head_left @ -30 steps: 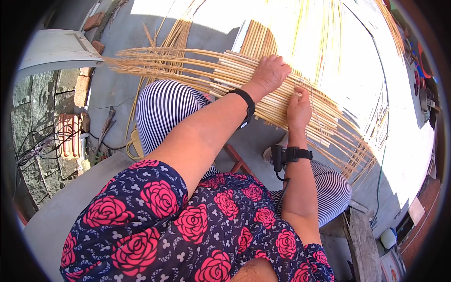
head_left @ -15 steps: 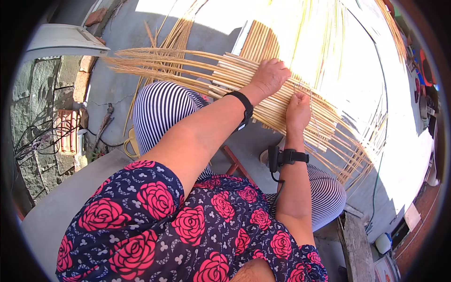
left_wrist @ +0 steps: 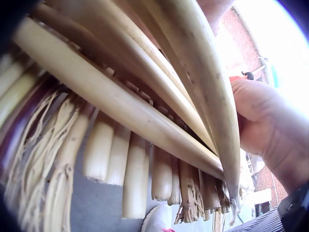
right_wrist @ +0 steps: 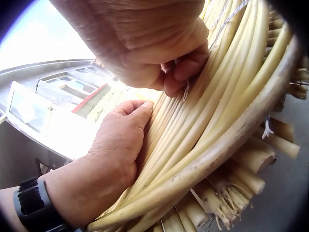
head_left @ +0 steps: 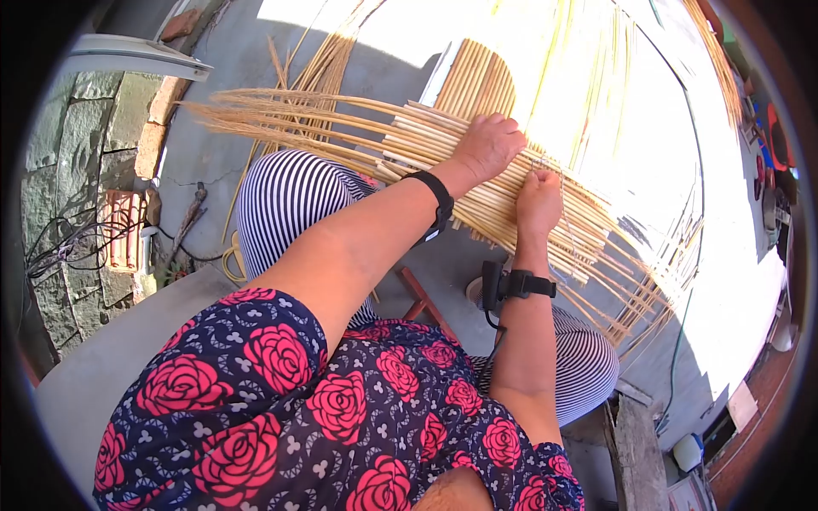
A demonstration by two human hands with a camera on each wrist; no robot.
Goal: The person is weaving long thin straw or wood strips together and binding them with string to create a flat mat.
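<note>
A mat of pale stalks (head_left: 490,192) lies across the knees, its layers crossing. My left hand (head_left: 490,146) grips its far edge, fingers curled over the stalks; in the right wrist view the same left hand (right_wrist: 113,145) has its thumb along that edge. Just to the right, my right hand (head_left: 539,203) is closed at the stalks. Seen close up, the right hand (right_wrist: 149,48) pinches thin white twine (right_wrist: 186,92) against the stalks. The left wrist view shows cut stalk ends (left_wrist: 136,179) below long bent stalks, with the right hand (left_wrist: 273,128) beyond.
Behind the mat lies a panel of stalks (head_left: 477,78). Loose stalks (head_left: 328,64) rest on the floor at the far left, with more long stalks in bright sun. A weathered wooden plank (head_left: 639,451) is at the lower right, bricks (head_left: 122,230) at the left.
The head view has shifted slightly. The right hand's raised fingers have drawn in closer against the stalks, while the left hand keeps its hold on the edge.
</note>
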